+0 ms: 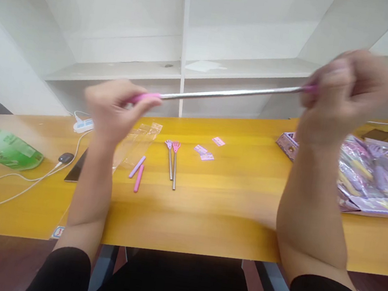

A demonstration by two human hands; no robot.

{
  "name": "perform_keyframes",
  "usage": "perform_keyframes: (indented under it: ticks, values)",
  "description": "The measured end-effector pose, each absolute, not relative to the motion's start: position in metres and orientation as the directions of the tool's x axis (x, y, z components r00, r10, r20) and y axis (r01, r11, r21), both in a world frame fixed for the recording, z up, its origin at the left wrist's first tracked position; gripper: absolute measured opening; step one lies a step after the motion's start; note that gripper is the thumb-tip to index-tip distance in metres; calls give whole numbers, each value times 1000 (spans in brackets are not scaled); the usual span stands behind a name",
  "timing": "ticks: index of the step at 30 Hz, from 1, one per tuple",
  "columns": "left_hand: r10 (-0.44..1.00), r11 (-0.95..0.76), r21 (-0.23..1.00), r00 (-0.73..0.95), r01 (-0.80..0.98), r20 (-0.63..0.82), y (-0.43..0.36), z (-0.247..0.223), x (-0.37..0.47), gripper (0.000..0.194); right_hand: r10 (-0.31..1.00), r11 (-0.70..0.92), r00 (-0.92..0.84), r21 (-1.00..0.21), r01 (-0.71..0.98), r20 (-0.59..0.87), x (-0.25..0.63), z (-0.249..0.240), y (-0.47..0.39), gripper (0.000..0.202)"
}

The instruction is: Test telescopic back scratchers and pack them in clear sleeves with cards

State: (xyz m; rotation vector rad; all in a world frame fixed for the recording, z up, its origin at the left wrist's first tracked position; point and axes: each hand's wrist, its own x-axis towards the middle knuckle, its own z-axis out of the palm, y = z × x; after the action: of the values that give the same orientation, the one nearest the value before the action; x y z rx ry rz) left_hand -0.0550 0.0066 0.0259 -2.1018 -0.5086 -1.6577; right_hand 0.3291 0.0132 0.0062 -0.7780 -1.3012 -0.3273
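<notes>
Stretched between my hands above the table is a telescopic back scratcher (pixel 231 93) with a silver rod and pink ends. My left hand (pixel 116 106) is closed around one pink end. Around the other pink end, my right hand (pixel 348 84) is closed too, blurred by motion; its fingers hide most of that end. Below lie a purple back scratcher head with its rod (pixel 169 160) and a pink one (pixel 175 164), side by side. To their left rest a purple handle (pixel 137 166) and a pink handle (pixel 138 179).
Clear plastic bags (pixel 139 140) and small purple cards (pixel 207 156) lie on the table (pixel 206 218). At right stands a purple box (pixel 287 144) of packaged items. A green bottle (pixel 4 146), white cable (pixel 11 200) and power strip (pixel 83 125) are at left. White shelves (pixel 117 73) rise behind.
</notes>
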Motion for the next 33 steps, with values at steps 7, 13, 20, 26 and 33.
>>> perform_keyframes:
  ticks: [7,13,20,26,33]
  values:
    - [223,-889,88,257,450,940,-4,-15,11,37,209,760,-25,-147,633,978,223,-10,-43,38]
    - [153,-811,-82,345,580,926,-7,4,-16,31,248,783,-176,-90,615,953,234,-14,-28,35]
    - [108,-810,-140,380,569,919,-6,4,-16,32,241,778,-231,-46,626,943,232,-17,-23,33]
    - [131,-800,-136,391,584,911,-7,3,-16,30,249,777,-229,-53,628,941,233,-16,-24,34]
    - [102,-794,-171,406,584,908,-5,3,-18,32,225,786,-270,-11,618,936,235,-18,-23,33]
